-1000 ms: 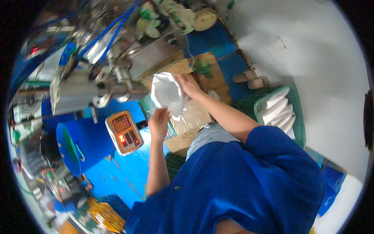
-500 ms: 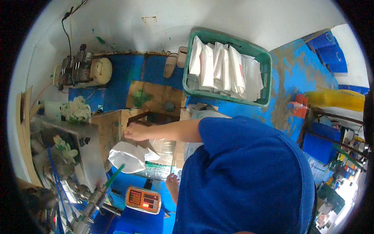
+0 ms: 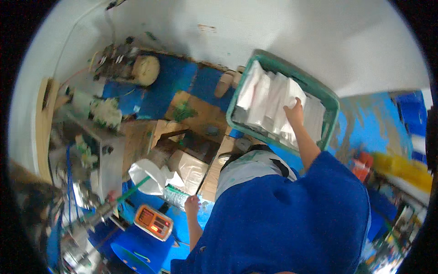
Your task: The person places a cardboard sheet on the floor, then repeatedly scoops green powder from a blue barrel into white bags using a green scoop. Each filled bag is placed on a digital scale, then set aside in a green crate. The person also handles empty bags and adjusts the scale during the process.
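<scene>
My right hand [image 3: 294, 112] is over a green plastic basket [image 3: 335, 107] with its thumb and fingers apart, touching one of several upright white bags [image 3: 267, 98]. No bag is lifted out. At the lower left, my left hand [image 3: 192, 205] hovers beside a clear plastic-wrapped bundle [image 3: 175, 195], its fingers loosely apart and nothing visible in them. Left of it, an opened white bag [image 3: 148, 175] stands near the end of a green tube [image 3: 132, 189] coming from a metal machine. The tube's tip overlaps the bag, and I cannot tell whether it is inside.
An orange digital scale [image 3: 154, 222] with a lit display sits on a blue barrel. Behind are a steel cabinet [image 3: 111, 162], a motor-driven pump [image 3: 121, 66] and slippers [image 3: 225, 83]. A brown carton [image 3: 189, 166] lies between my hands. Yellow and red items [image 3: 401, 169] are at the right.
My right hand has swung from above the opened white bag to the basket on the right. My left hand stays low near the wrapped bundle. The whole view has turned somewhat.
</scene>
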The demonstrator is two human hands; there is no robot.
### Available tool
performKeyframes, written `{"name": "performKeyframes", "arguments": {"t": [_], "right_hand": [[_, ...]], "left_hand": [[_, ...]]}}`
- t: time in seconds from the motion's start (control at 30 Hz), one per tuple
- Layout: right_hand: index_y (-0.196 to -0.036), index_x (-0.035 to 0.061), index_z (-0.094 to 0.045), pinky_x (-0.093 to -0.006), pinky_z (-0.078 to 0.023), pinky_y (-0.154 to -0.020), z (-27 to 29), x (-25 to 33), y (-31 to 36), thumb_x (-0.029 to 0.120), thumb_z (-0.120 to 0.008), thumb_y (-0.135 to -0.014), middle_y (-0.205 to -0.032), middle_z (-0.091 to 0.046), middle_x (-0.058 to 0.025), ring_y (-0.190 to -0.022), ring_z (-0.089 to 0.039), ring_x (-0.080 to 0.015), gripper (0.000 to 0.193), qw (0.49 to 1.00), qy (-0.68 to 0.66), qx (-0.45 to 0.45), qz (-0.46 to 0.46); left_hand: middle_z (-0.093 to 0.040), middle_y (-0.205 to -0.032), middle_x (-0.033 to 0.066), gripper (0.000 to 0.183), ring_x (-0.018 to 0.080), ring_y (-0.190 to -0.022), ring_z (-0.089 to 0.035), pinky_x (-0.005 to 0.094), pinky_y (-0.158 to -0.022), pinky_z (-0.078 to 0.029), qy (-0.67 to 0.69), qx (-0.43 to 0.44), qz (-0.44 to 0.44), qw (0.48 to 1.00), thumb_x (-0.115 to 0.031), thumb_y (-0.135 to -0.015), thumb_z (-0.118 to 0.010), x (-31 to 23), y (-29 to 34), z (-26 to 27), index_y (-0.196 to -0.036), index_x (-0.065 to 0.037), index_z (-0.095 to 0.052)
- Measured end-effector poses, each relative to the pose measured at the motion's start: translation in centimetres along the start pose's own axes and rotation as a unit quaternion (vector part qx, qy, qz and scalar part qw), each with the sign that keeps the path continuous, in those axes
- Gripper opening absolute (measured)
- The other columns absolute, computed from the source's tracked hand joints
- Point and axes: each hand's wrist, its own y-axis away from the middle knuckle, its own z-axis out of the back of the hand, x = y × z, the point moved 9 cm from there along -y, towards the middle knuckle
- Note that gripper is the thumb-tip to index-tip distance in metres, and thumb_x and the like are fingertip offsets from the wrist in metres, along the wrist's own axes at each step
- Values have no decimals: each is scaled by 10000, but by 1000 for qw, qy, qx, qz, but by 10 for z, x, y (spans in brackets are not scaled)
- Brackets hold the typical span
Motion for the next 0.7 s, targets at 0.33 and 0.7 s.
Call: {"name": "performKeyframes", "arguments": {"t": [0.33,0.7], "right_hand": [[-1241,60,-434,-526,-354,-892,-115,78,24,454,-481,-844,-1315,-356,-191,-1141,-400,-409,561,853,373,167,325],[-1141,134,-475,-490,-397,-850,-43,131,23,398,-540,-842,-1243,-395,-113,-1092,-447,-319,405,864,266,-128,409]], "left_hand": [[-656,-787,75,241,155,-716,-624,305,-632,-487,-50,-131,-103,985,-185,-742,-658,-29,62,-98,-950,-67,-640],[-624,-753,74,454,216,-709,-614,352,-663,-474,128,-603,-130,776,-229,-662,-746,-40,130,225,-1051,-106,-546]]}}
